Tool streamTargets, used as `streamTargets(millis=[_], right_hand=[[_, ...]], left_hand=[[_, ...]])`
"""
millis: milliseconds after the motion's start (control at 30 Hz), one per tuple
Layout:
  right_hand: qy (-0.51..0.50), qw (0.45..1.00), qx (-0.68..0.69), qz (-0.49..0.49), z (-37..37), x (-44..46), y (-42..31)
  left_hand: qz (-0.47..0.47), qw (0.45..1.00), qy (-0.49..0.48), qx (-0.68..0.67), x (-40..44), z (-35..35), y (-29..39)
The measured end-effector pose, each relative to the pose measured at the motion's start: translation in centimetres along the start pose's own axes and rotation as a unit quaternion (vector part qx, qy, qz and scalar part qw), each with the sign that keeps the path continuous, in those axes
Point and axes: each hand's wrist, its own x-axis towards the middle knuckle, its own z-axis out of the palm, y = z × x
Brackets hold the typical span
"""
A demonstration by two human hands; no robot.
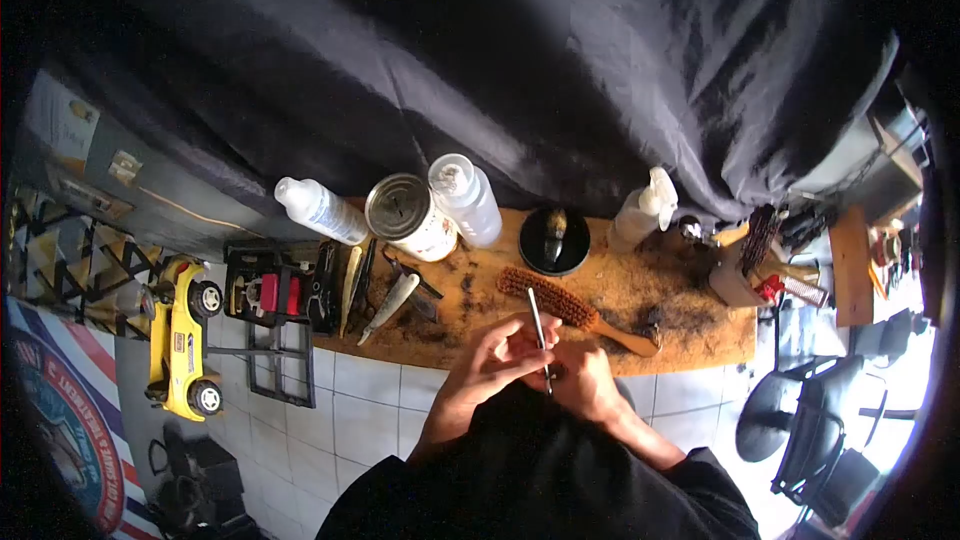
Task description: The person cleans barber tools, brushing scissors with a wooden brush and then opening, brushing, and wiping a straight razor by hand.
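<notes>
Pinching a rod, adjoining hands hover by a stained table; black cloth behind.

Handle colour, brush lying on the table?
The brush handle is orange-brown; the head view shows it best.

A barbershop is suggested by what is shown. On a brown wooden desk, a white-handled folding razor, a wooden brush with brown bristles, a round black bowl and a translucent spray bottle with a white trigger are set out, and dark, hair-like clippings are scattered. A black padded chair is seen at the right, and a red, white and blue banner is displayed at the left.
</notes>
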Motion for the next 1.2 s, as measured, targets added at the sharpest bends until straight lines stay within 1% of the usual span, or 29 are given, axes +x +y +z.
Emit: streamTargets(millis=[33, 67, 100, 133, 167, 200, 233, 267, 300, 333, 367, 400, 433, 467, 500, 533, 600, 633, 667, 700, 767, 800, 833, 900, 933, 967, 1033, 1100, 1200], right_hand=[[0.042, 0.998, -0.020, -0.037, 0.1, 0.0, -0.2], [0.056, 0.997, -0.039, -0.035, 0.0, -0.2, 0.0], [0.070, 0.995, -0.057, -0.029, 0.1, -0.7, 0.2], [0.036, 0.996, -0.080, 0.013, -0.1, -1.1, 0.0], [0.059, 0.997, -0.049, -0.006, -0.6, -1.0, -0.6], [0.035, 0.998, -0.043, 0.002, -1.0, -1.1, -0.8], [0.011, 0.999, -0.035, 0.009, -1.4, -1.2, -0.8], [-0.023, 0.999, -0.031, 0.001, -2.3, -1.3, -1.0], [-0.011, 0.999, -0.028, 0.013, -2.9, -1.5, -1.2], [-0.049, 0.999, 0.011, 0.012, -3.5, -1.7, -1.3], [-0.087, 0.995, 0.051, 0.008, -4.1, -1.7, -1.3], [-0.115, 0.990, 0.084, -0.011, -4.9, -2.0, -0.9], [-0.107, 0.990, 0.088, -0.008, -5.8, -2.1, -1.2], [-0.103, 0.988, 0.115, 0.008, -7.0, -2.2, -1.7], [-0.100, 0.985, 0.142, 0.024, -7.7, -2.4, -1.7], [-0.078, 0.985, 0.152, -0.002, -8.0, -2.9, -1.2], [-0.070, 0.981, 0.181, -0.016, -10.5, -2.9, -1.4], [-0.069, 0.976, 0.204, -0.030, -11.5, -3.1, -1.4], [0.009, 0.972, 0.225, -0.072, -11.3, -3.5, -0.5], [0.080, 0.968, 0.210, -0.112, -11.1, -3.8, 0.6], [0.138, 0.974, 0.120, -0.135, -13.6, -3.7, 0.9], [0.180, 0.967, 0.100, -0.149, -14.2, -3.7, 1.3], [0.210, 0.959, 0.097, -0.166, -15.3, -3.6, 1.3], [0.225, 0.951, 0.111, -0.183, -16.8, -3.9, 2.1], [0.249, 0.941, 0.108, -0.204, -17.1, -3.9, 2.6], [0.251, 0.940, 0.111, -0.204, -17.4, -4.0, 2.7], [0.338, 0.917, 0.115, -0.178, -18.1, -4.0, 2.6], [0.345, 0.915, 0.111, -0.179, -19.4, -3.8, 2.5], [0.440, 0.870, 0.063, -0.215, -20.5, -3.2, 2.5]], left_hand=[[0.029, 0.998, -0.002, 0.058, 0.0, 0.5, -0.1], [-0.014, 0.999, 0.013, 0.045, 0.1, 1.0, 0.3], [-0.015, 0.996, 0.019, 0.086, 0.1, 1.8, 1.3], [-0.020, 0.994, 0.019, 0.104, 0.0, 2.0, 1.3], [-0.023, 0.992, 0.017, 0.121, 0.0, 2.2, 1.4], [-0.053, 0.992, 0.023, 0.116, 0.0, 2.8, 1.9], [-0.040, 0.984, 0.010, 0.171, 0.0, 2.5, 1.4], [-0.042, 0.984, 0.003, 0.171, 0.0, 2.5, 1.4], [-0.041, 0.984, -0.004, 0.172, 0.2, 2.6, 1.4], [-0.052, 0.989, 0.010, 0.137, 0.5, 3.6, 2.1], [-0.038, 0.993, 0.004, 0.114, 0.7, 3.3, 1.5], [-0.024, 0.992, 0.001, 0.123, 1.1, 3.2, 1.3], [-0.009, 0.991, 0.000, 0.133, 1.5, 3.2, 1.3], [-0.031, 0.992, 0.026, 0.119, 1.9, 3.2, 1.4], [-0.011, 0.991, 0.031, 0.132, 2.4, 3.2, 1.4], [-0.010, 0.993, 0.041, 0.114, 2.7, 3.7, 1.3], [-0.014, 0.994, 0.048, 0.101, 3.4, 5.0, 1.3], [-0.033, 0.997, 0.054, 0.049, 3.8, 5.8, 1.4], [-0.052, 0.997, 0.062, -0.003, 4.1, 6.5, 1.4], [-0.055, 0.997, 0.061, 0.003, 4.4, 6.6, 0.9], [-0.139, 0.977, 0.127, -0.103, 5.6, 7.5, 0.3], [-0.124, 0.972, 0.168, -0.110, 6.3, 8.5, 0.2], [-0.125, 0.972, 0.170, -0.104, 7.2, 8.7, -0.2], [-0.111, 0.969, 0.050, -0.217, 8.6, 8.6, -0.9], [-0.107, 0.972, 0.077, -0.195, 8.9, 9.4, -1.0], [-0.107, 0.973, 0.078, -0.191, 9.3, 10.0, -1.0], [-0.133, 0.977, 0.087, -0.145, 9.9, 11.0, -1.2], [-0.128, 0.977, 0.088, -0.145, 10.3, 11.2, -2.4], [-0.115, 0.982, 0.082, -0.128, 10.5, 11.8, -3.4]])
